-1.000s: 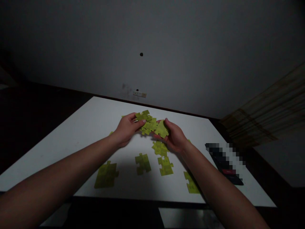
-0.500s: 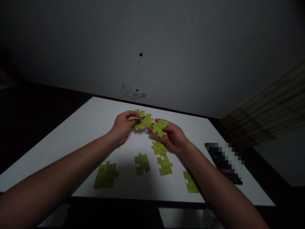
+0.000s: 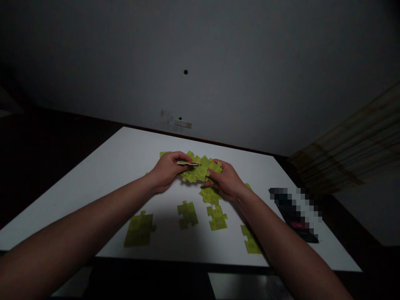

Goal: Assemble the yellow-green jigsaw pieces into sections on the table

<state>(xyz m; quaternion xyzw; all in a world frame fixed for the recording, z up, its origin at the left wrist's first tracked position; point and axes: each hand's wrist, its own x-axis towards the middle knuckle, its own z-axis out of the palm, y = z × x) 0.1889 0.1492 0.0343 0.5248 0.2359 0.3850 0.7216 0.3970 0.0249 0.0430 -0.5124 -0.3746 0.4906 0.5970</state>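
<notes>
Across the white table (image 3: 125, 154), jigsaw pieces (image 3: 187, 214)

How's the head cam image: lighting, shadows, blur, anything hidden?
Head view: dim overall, with the wall fading to near black at the corners. The white table is brightest, no obvious glare. The forearms' shadow darkens the jigsaw piece below the hands. The left hand, right hand and held jigsaw piece look reasonably sharp. A pixelated patch hides the dark object at right.
</notes>
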